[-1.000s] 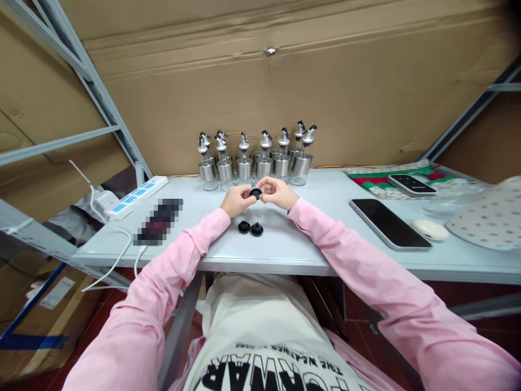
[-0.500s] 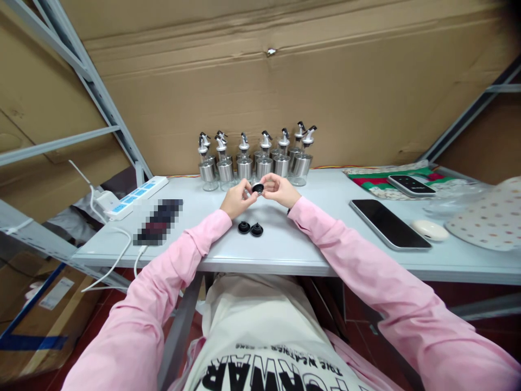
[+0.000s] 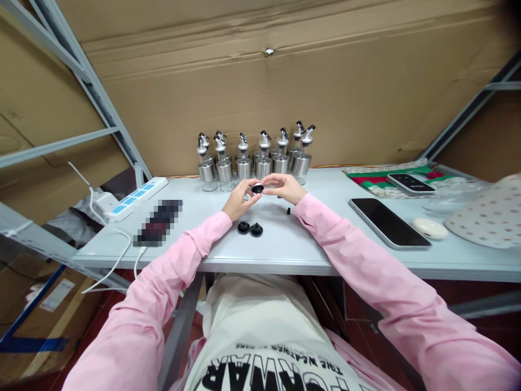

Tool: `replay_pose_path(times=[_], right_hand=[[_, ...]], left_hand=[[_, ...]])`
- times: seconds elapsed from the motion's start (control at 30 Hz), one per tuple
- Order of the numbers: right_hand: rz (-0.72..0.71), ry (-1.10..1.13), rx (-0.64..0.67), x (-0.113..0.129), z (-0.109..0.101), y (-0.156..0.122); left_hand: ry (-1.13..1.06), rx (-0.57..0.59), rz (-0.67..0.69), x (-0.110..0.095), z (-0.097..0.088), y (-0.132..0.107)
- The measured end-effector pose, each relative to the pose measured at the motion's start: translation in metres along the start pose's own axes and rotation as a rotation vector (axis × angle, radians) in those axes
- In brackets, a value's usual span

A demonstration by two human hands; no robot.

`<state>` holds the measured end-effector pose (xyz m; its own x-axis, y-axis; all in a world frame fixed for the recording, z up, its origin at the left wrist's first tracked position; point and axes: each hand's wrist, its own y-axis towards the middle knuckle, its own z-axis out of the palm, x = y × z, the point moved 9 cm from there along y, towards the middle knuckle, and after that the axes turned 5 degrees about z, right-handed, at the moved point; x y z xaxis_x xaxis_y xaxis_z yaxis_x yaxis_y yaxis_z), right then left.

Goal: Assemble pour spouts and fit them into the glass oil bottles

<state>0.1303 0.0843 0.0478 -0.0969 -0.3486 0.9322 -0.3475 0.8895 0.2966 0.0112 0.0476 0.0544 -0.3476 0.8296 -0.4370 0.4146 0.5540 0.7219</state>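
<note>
Between my two hands, above the middle of the table (image 3: 228, 255), is a small round black cap (image 3: 258, 189) with a stepped underside and a pale top edge. The fingers of my left hand (image 3: 239, 201) pinch it from the left. Thumb and fingertips of my right hand (image 3: 286, 188) close on its right side. Nearer to me, a black cap (image 3: 243, 227) and another black cap (image 3: 256, 229) lie side by side on the table. A tiny black piece (image 3: 288, 210) lies by my right wrist, and part of another shows just under that hand.
Several glass-and-steel dispenser bottles (image 3: 244, 165) with pour spouts stand behind my hands. At left lie a power strip (image 3: 142, 196) and a pixelated dark object (image 3: 158, 222). On the right are a tablet-like device (image 3: 386, 222), a white oval case (image 3: 430, 228) and a remote-like device (image 3: 411, 184) on cloth.
My right hand has shifted slightly right and its fingers have straightened a little. Tiny black pieces now show beside and below it. The cap stays between my hands.
</note>
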Motion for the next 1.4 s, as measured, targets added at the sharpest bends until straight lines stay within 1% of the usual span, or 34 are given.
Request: replay_pose_path(times=[0.07,0.1,0.17,0.23,0.3,0.33,0.4,0.5,0.67,0.77,0.87,1.0,1.13,1.27,1.3,1.33,1.37,1.4], right_hand=[[-0.002,-0.073,-0.004,0.002,-0.006,0.001],[0.002,-0.119,-0.028,0.002,-0.012,0.002],[0.046,-0.262,-0.135,-0.002,-0.030,0.003],[0.157,-0.469,-0.273,-0.011,-0.052,0.003],[0.309,-0.668,-0.332,-0.025,-0.067,0.000],[0.376,-0.748,-0.328,-0.032,-0.071,-0.001],[0.467,-0.865,-0.277,-0.044,-0.072,-0.003],[0.524,-0.984,-0.220,-0.053,-0.070,-0.005],[0.608,-1.092,-0.207,-0.056,-0.076,-0.009],[0.629,-1.120,-0.185,-0.055,-0.076,-0.011],[0.641,-1.114,-0.207,-0.052,-0.075,-0.013],[0.664,-1.115,-0.237,-0.051,-0.071,-0.015],[0.668,-1.114,-0.254,-0.051,-0.074,-0.016],[0.642,-1.070,-0.318,-0.045,-0.081,-0.016],[0.610,-1.030,-0.327,-0.043,-0.080,-0.014],[0.571,-0.942,-0.317,-0.041,-0.076,-0.012],[0.524,-0.799,-0.289,-0.040,-0.069,-0.009],[0.476,-0.605,-0.246,-0.039,-0.060,-0.006]], left_hand=[[0.051,-0.007,0.036,-0.005,-0.003,0.001],[0.081,-0.013,0.048,-0.007,-0.005,0.002],[0.125,-0.016,0.052,-0.009,-0.007,0.003],[0.133,-0.010,0.032,-0.007,-0.007,0.003],[0.115,0.003,0.007,-0.005,-0.004,0.003],[0.101,0.009,-0.003,-0.004,-0.002,0.002],[0.066,0.020,-0.013,-0.003,0.001,0.002],[0.023,0.029,-0.017,-0.005,0.002,0.002],[0.064,0.072,-0.019,-0.008,0.002,0.002],[0.072,0.096,-0.035,-0.005,0.005,0.001],[0.029,0.120,-0.080,0.003,0.009,-0.001],[-0.029,0.093,-0.143,0.012,0.011,-0.003],[-0.024,0.087,-0.131,0.012,0.011,-0.003],[-0.008,0.105,-0.127,0.010,0.012,-0.003],[-0.005,0.106,-0.130,0.010,0.012,-0.003],[-0.003,0.105,-0.133,0.010,0.012,-0.003],[-0.003,0.103,-0.138,0.010,0.011,-0.003],[-0.004,0.101,-0.141,0.010,0.011,-0.003]])
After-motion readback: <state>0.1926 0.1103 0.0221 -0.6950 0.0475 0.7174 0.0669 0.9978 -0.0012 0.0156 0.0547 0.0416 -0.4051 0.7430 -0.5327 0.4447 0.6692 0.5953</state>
